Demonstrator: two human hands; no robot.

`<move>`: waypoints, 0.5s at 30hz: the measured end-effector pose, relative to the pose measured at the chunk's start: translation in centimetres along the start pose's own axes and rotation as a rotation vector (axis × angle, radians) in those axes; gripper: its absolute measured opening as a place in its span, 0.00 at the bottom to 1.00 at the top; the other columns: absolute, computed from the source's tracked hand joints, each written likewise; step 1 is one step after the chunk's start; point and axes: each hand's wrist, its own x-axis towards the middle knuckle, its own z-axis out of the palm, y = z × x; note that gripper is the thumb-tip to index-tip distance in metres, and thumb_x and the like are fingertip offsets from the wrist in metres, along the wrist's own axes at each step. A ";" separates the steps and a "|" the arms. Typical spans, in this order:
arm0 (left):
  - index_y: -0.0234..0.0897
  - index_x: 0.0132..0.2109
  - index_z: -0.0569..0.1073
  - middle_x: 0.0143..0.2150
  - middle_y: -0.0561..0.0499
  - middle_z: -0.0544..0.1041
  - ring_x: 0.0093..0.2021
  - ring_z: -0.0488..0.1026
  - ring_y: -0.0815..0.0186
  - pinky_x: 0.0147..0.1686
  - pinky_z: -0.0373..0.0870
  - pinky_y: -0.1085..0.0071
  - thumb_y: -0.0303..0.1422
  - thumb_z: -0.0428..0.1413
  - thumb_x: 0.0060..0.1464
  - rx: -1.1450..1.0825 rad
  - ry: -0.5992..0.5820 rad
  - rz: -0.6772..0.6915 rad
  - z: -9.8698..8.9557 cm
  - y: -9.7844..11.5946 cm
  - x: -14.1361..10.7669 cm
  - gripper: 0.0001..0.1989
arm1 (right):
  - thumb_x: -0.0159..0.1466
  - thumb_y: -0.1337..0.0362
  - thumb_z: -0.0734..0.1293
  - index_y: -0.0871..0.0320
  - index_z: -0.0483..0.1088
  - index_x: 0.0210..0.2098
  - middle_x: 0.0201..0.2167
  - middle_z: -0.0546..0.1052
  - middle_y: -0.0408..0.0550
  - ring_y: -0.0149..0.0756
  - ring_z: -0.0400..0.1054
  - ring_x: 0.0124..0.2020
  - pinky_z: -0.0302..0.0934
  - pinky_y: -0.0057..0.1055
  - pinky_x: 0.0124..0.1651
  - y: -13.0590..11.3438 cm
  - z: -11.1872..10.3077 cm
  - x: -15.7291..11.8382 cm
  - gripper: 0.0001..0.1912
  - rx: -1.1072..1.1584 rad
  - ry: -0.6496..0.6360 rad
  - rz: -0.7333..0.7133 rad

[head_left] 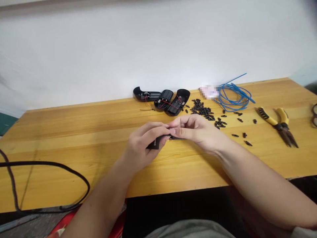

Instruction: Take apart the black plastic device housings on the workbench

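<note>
My left hand (pixel 146 140) is closed around a black plastic casing part (pixel 154 144) with small white lettering, held just above the wooden table. Thumb and fingers of my right hand (pixel 192 130) pinch at the far end of the same part, fingertips meeting those of the left. What lies between the fingertips is covered. Beyond the hands, several black casing halves (pixel 182 97) with red wires and small circuit boards lie open-side up. Right of these is a pile of small black plastic pieces (pixel 201 109).
A coil of blue wire (pixel 235 96) lies at the back right beside a blurred pale packet (pixel 209 92). Yellow-handled pliers (pixel 282 125) rest on the right, with scissor-like handles (pixel 314 115) at the edge. A black cable (pixel 61 165) loops over the left front of the wooden table (pixel 74 132).
</note>
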 end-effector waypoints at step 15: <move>0.39 0.45 0.80 0.39 0.53 0.85 0.36 0.82 0.67 0.34 0.79 0.75 0.28 0.61 0.61 -0.055 -0.005 -0.463 1.0 1.3 0.4 0.06 | 0.50 0.64 0.84 0.63 0.81 0.31 0.28 0.83 0.49 0.32 0.76 0.27 0.71 0.25 0.31 0.3 -0.3 0.7 0.14 0.312 0.066 0.400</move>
